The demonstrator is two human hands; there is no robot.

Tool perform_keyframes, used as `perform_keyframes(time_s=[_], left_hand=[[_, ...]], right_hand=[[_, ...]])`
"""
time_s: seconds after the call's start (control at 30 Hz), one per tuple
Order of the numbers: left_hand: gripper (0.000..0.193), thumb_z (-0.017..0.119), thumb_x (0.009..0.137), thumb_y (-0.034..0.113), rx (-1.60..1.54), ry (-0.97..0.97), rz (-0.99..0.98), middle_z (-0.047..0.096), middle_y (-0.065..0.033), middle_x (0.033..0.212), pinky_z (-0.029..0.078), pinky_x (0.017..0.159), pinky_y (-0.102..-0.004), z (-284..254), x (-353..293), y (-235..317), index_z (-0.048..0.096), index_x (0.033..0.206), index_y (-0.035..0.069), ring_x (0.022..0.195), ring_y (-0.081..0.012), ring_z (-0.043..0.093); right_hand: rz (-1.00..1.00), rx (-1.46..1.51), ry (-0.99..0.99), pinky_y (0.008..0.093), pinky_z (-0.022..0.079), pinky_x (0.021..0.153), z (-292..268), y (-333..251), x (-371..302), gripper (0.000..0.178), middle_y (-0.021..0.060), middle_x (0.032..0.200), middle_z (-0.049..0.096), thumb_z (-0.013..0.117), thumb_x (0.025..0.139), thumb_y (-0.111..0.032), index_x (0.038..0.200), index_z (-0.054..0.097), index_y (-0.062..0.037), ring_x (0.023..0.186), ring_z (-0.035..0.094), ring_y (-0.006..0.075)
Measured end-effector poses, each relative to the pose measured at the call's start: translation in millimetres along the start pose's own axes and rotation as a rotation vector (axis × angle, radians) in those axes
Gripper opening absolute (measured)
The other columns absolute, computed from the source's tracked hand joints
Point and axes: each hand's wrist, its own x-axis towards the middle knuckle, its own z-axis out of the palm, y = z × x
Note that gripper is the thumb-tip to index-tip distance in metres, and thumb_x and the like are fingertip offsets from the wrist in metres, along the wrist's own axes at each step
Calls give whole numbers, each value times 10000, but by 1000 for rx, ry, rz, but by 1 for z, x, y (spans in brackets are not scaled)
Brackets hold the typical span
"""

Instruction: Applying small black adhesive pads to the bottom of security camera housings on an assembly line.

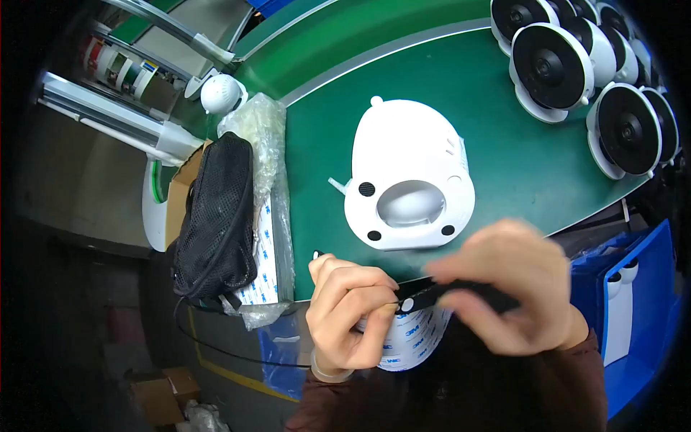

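Far left on the green desk (317, 180) are one white ball (222, 95), one cardboard box (186, 191) and one black mesh pouch (216, 212), the pouch lying against the box. Beside the pouch come a length of clear wrap (268, 133) and one white pad (265, 277) printed in blue. One black cable (223, 354) runs from below the pouch toward the person's left wrist.

The left hand (349, 309), fingers curled, pinches one curved sheet (414, 342), white with blue print, just off the near edge of the desk. At its fingertips is one black strip (425, 297) bearing one white dot (407, 304).

Above the hands, mid-desk, lies one white shell (407, 144) with one oval opening (412, 204) and three dark round feet (367, 189).

The right hand (529, 288) is half curled by the strip, its thumb and fingers apart at the tips; it is blurred, so I cannot tell whether it grips anything.

At the far right stand white cameras (551, 65) with black faces, at least eight; they overlap too much for a full count. Below them, one blue bin (586, 295) holds two white parts (619, 324).
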Motion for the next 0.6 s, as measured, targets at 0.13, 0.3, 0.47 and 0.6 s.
perform_keyframes(time_s=[0.13, 0.3, 0.47, 0.6], left_hand=[[135, 599, 584, 7, -14, 18, 3, 597, -45, 780, 295, 681, -306, 3, 1, 1, 594, 715, 41, 642, -179, 472], [153, 623, 579, 12, -18, -70, -40, 573, -14, 707, 273, 669, -299, 4, 12, 7, 621, 724, 59, 618, -166, 446], [127, 629, 553, -4, 39, -116, -140, 500, 12, 580, 245, 650, -297, 6, 13, 10, 618, 653, 73, 591, -163, 410], [129, 615, 551, -7, 19, -108, -109, 486, 13, 577, 242, 648, -297, 10, 14, 9, 614, 652, 74, 584, -169, 405]], right_hand=[[82, 191, -160, 281, 460, 658, 11, 10, -4, 243, 72, 833, 635, 700, 674, -76, 907, 633, -60, 766, 609, 223], [205, 303, -67, 271, 474, 649, 8, 9, -9, 228, 79, 821, 632, 707, 663, -39, 874, 621, -26, 759, 620, 209], [82, 236, -14, 280, 474, 655, 9, 12, -12, 207, 64, 812, 634, 733, 624, -33, 806, 637, -50, 739, 618, 194], [4, 70, 88, 267, 462, 652, 13, 11, -13, 184, 42, 767, 635, 746, 607, -43, 764, 654, -76, 708, 608, 174]])
